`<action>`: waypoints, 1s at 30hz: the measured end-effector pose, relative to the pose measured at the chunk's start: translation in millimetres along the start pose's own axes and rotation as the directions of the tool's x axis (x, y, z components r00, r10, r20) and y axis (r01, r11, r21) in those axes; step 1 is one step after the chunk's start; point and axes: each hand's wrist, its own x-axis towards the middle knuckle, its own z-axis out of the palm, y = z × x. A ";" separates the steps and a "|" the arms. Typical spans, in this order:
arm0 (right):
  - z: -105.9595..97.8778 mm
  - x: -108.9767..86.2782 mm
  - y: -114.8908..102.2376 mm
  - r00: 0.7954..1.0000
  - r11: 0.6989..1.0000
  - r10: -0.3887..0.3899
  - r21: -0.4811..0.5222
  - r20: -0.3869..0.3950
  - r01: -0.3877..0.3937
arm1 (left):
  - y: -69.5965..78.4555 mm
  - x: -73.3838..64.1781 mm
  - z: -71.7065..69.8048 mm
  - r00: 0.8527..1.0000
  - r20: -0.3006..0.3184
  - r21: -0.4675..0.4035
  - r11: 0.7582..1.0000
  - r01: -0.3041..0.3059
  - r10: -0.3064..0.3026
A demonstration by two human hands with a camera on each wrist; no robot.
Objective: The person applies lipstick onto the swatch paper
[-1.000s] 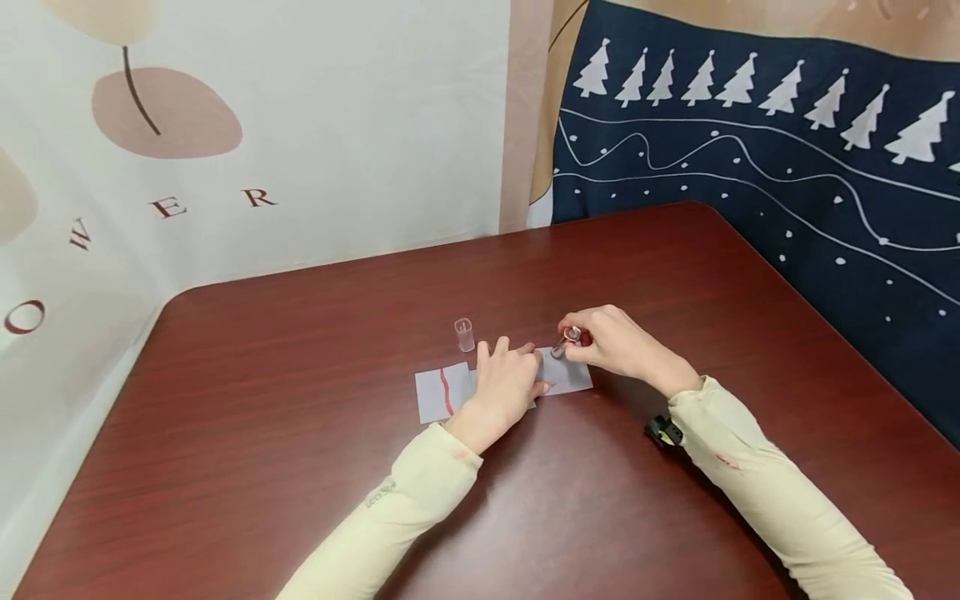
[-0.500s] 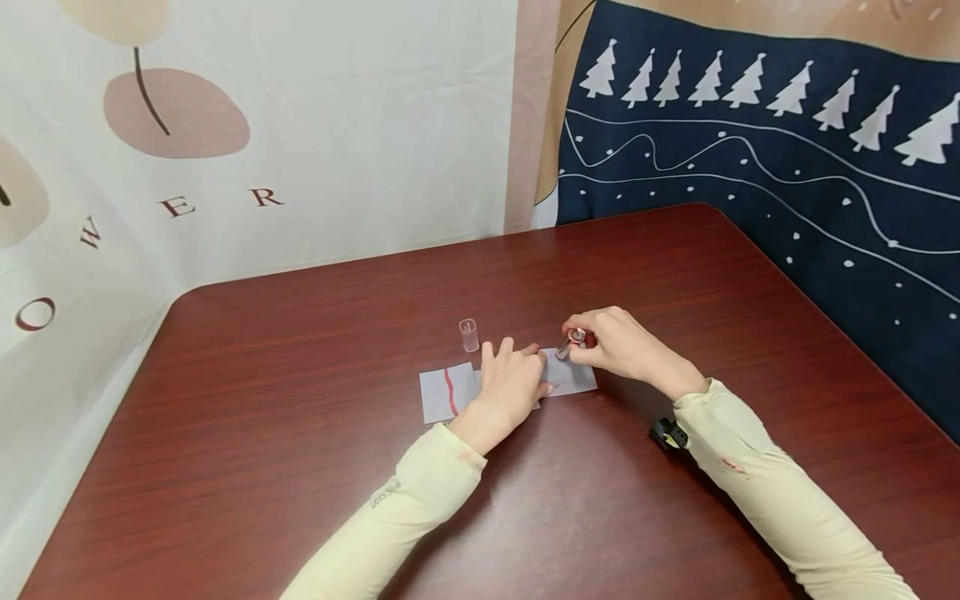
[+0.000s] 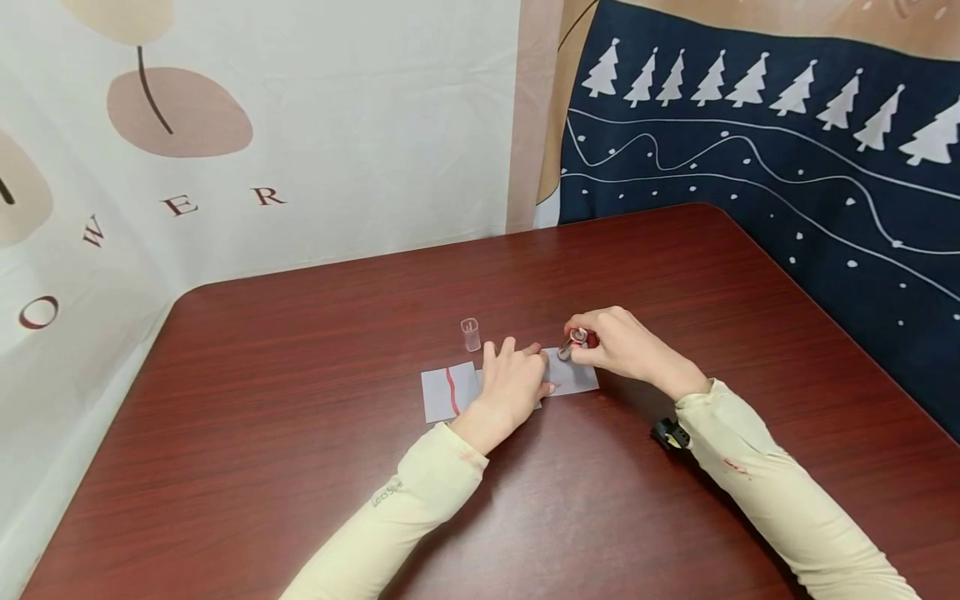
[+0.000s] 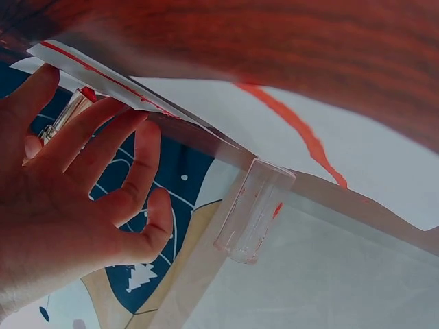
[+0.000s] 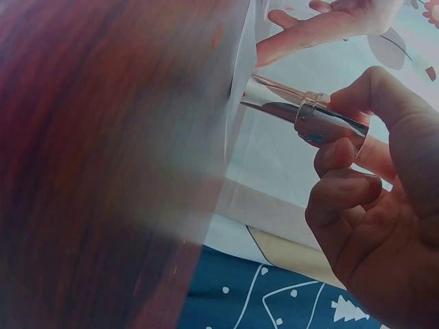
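In the head view my left hand (image 3: pixel 510 383) lies with spread fingers on white paper pieces set in a row. My right hand (image 3: pixel 622 342) pinches a shiny metallic lipstick (image 5: pixel 309 123) between thumb and fingers. The lipstick's lower end is right at the right-hand paper (image 3: pixel 577 381); its red tip shows in the left wrist view. A wavy red line runs down the left-hand paper (image 3: pixel 437 397). Another red line marks the middle paper (image 4: pixel 113 79), which my left hand mostly covers in the head view. Behind the papers stands a clear cap (image 3: pixel 470 335), red-smudged inside in the left wrist view.
The dark red wooden table (image 3: pixel 315 333) reaches back to a pale printed cloth (image 3: pixel 375 125). At its right side hangs a navy cloth (image 3: pixel 712 150) with white trees. A small black device (image 3: pixel 669 434) sits by my right sleeve (image 3: pixel 738 450).
The head view has shifted a little, so everything appears slightly farther right. Both hands stay nearly in place, the right one still holding the lipstick at the right-hand paper.
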 end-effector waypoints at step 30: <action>-0.8 -0.7 -2.8 1.000 1.000 -0.007 0.001 0.006 0.007 | -0.8 -1.4 0.0 1.000 -0.012 0.009 1.000 -0.006 0.006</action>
